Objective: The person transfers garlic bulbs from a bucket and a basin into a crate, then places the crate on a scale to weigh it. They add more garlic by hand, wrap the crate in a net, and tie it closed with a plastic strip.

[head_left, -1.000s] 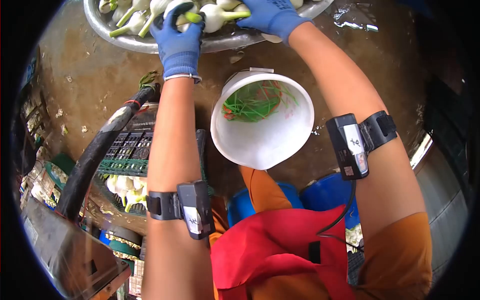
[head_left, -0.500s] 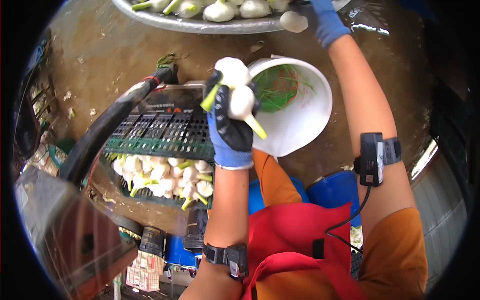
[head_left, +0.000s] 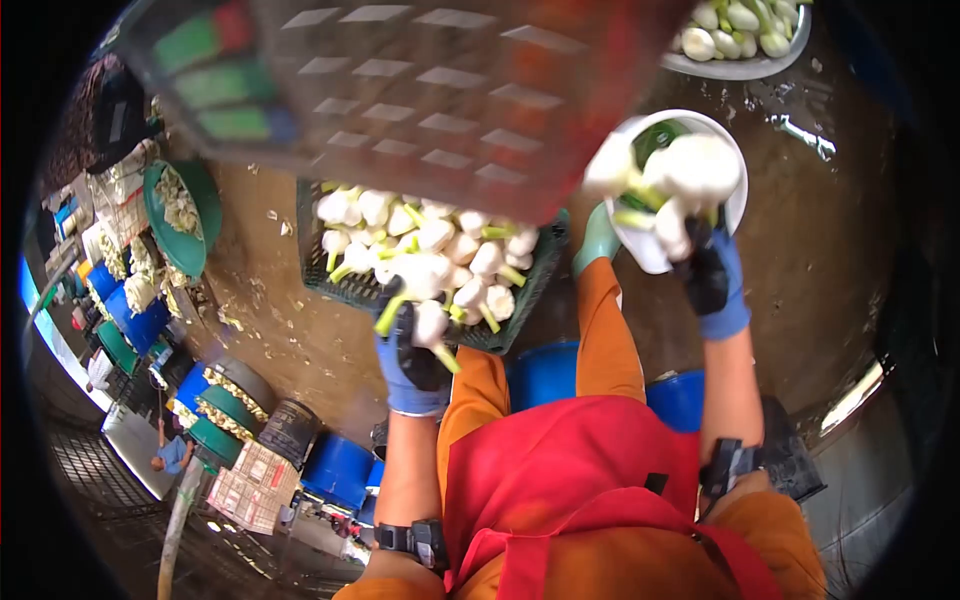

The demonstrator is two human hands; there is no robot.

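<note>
Several plump white bulbs with green stems [head_left: 697, 168] ride in the right hand [head_left: 714, 280], gloved in blue and black, over the mouth of a round white plastic bucket [head_left: 648, 252], fingers bent about the bunch, though blur hides exactly how they grip! Across the way, the left hand [head_left: 410, 360], gloved alike, curls its fingers around a round white bulb [head_left: 431, 324], green stem poking out, at the near edge of a dark green plastic crate [head_left: 535, 280] heaped with more such bulbs [head_left: 435, 237], while a silver metal basin [head_left: 740, 70] sits up top right.
</note>
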